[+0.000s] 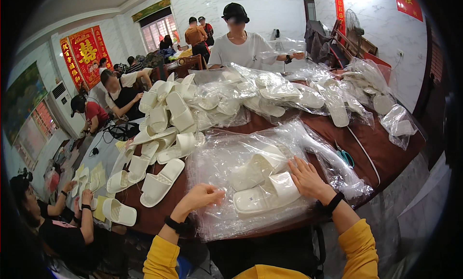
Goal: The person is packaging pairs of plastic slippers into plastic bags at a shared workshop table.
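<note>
A pair of white slippers point(253, 200) lies in front of me, in or under a clear plastic bag point(212, 158); the film's glare hides which. My right hand point(308, 178) rests on the strap end of the nearer slipper, fingers stretched out. To the left of the pair, my left hand point(205, 196) has its fingers curled and pressed together at the bag's film, seemingly pinching it. More clear bags lie flat in a stack beneath the pair.
Loose white slippers point(163, 182) pile up on the left of the brown-covered table point(251, 127). Bagged slippers point(337, 105) heap along the far side. Teal-handled scissors point(345, 157) lie right of the bags. A person in a white shirt point(241, 50) stands opposite; others work at left.
</note>
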Action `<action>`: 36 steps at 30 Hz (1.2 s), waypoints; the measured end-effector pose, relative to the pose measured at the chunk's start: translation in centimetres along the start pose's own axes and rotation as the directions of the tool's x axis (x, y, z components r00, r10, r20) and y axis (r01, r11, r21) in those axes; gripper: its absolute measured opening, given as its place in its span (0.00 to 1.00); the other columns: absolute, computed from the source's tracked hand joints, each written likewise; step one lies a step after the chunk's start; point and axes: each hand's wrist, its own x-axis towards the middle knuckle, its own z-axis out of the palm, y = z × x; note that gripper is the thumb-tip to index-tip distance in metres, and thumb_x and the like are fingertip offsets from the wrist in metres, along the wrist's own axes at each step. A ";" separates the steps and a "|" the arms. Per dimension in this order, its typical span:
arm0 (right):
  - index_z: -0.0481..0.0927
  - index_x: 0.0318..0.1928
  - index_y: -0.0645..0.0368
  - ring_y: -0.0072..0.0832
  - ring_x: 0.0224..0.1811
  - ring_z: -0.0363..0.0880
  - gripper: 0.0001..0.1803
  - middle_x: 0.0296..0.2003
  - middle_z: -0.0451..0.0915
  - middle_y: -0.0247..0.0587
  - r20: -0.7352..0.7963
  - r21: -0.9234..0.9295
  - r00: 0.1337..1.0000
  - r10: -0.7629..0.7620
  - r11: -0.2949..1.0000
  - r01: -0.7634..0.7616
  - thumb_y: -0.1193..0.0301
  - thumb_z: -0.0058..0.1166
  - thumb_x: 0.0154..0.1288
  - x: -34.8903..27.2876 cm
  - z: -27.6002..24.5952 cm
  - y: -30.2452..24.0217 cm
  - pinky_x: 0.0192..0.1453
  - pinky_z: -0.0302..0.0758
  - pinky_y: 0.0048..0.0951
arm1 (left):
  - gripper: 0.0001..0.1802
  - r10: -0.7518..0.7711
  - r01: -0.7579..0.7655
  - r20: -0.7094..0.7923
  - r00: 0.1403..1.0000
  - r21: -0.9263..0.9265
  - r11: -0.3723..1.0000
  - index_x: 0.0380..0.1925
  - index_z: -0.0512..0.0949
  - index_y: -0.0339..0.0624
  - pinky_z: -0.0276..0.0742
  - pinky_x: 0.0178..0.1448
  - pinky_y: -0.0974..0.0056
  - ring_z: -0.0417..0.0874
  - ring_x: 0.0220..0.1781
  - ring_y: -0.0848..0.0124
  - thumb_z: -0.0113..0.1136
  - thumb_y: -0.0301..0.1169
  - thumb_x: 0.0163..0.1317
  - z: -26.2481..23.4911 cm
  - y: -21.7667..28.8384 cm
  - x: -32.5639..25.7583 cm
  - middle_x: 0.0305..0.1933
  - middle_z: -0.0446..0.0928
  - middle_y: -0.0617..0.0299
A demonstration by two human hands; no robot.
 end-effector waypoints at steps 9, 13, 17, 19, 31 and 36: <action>0.54 0.73 0.60 0.47 0.76 0.51 0.32 0.73 0.53 0.56 -0.035 -0.001 0.999 0.021 1.000 -0.021 0.55 0.29 0.77 0.0 0.1 0.5 0.76 0.49 0.53 | 0.18 0.412 -0.399 -0.211 0.886 -0.801 0.447 0.55 0.72 0.32 0.68 0.70 0.44 0.70 0.67 0.56 0.51 0.29 0.69 1.6 2.6 -0.5 0.61 0.72 0.53; 0.53 0.73 0.60 0.47 0.76 0.51 0.32 0.75 0.51 0.49 -0.031 -0.005 1.000 0.005 1.000 -0.005 0.56 0.30 0.77 0.8 0.8 0.0 0.76 0.50 0.54 | 0.29 0.096 -0.229 -0.269 0.958 -0.523 0.821 0.64 0.62 0.32 0.73 0.66 0.55 0.74 0.60 0.62 0.58 0.24 0.65 2.0 -1.3 1.9 0.56 0.73 0.51; 0.53 0.74 0.61 0.46 0.76 0.51 0.32 0.76 0.50 0.45 -0.013 -0.046 1.000 0.016 0.999 -0.017 0.56 0.30 0.77 0.4 1.2 1.0 0.76 0.50 0.54 | 0.40 0.124 -0.149 -0.103 0.987 -0.300 0.942 0.71 0.53 0.33 0.71 0.62 0.67 0.73 0.60 0.66 0.62 0.29 0.64 4.7 2.9 2.0 0.57 0.72 0.52; 0.53 0.73 0.61 0.46 0.76 0.51 0.32 0.76 0.49 0.46 -0.013 -0.061 1.000 0.009 0.998 -0.010 0.57 0.31 0.76 0.3 1.2 0.8 0.76 0.50 0.54 | 0.41 0.283 -0.261 0.082 0.956 -0.208 0.943 0.72 0.57 0.38 0.72 0.55 0.71 0.76 0.52 0.71 0.65 0.32 0.62 5.3 3.9 1.7 0.55 0.74 0.54; 0.55 0.73 0.61 0.45 0.77 0.51 0.33 0.75 0.53 0.48 0.002 -0.044 0.998 0.059 0.997 -0.059 0.56 0.33 0.75 -0.1 0.5 -0.8 0.77 0.47 0.52 | 0.31 0.214 -0.338 -0.298 0.930 -0.468 0.816 0.66 0.69 0.40 0.80 0.51 0.67 0.81 0.48 0.73 0.60 0.19 0.61 1.3 -1.0 -2.0 0.55 0.77 0.58; 0.55 0.73 0.61 0.46 0.77 0.49 0.33 0.75 0.52 0.49 0.006 -0.088 0.998 0.061 0.994 -0.060 0.56 0.33 0.74 0.1 0.7 -0.1 0.78 0.45 0.52 | 0.34 0.043 -0.469 -0.686 0.726 -0.448 0.761 0.63 0.72 0.37 0.80 0.56 0.63 0.81 0.53 0.65 0.58 0.14 0.52 -5.5 -4.4 -9.3 0.60 0.75 0.53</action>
